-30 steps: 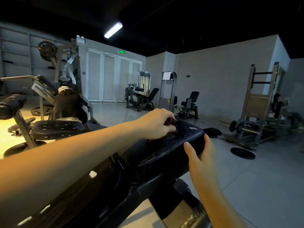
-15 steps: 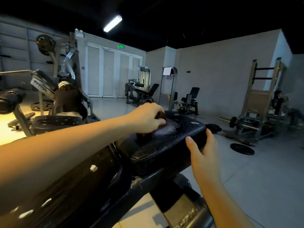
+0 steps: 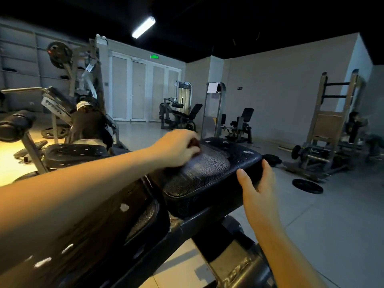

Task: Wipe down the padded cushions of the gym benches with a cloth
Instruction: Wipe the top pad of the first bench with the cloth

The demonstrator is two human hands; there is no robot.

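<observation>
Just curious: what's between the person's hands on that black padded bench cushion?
Head view: only the bare black padded cushion, glossy there, between left hand holding dark cloth and right hand.

The left hand (image 3: 176,148), bunched around the dark brownish cloth (image 3: 194,143), has slid across the far end of the black textured padded seat cushion (image 3: 207,183). A second ago it was at the middle of that end, and now it is at the far left corner. In the frame it has shifted from dead centre to slightly left of centre. Along its path a pale glossy streak (image 3: 204,165) has appeared on the cushion top. It was absent a second ago and faint half a second ago, and it now spreads broadly rightward from under the hand. The whole scene also sits slightly higher in the frame than a second ago.
</observation>
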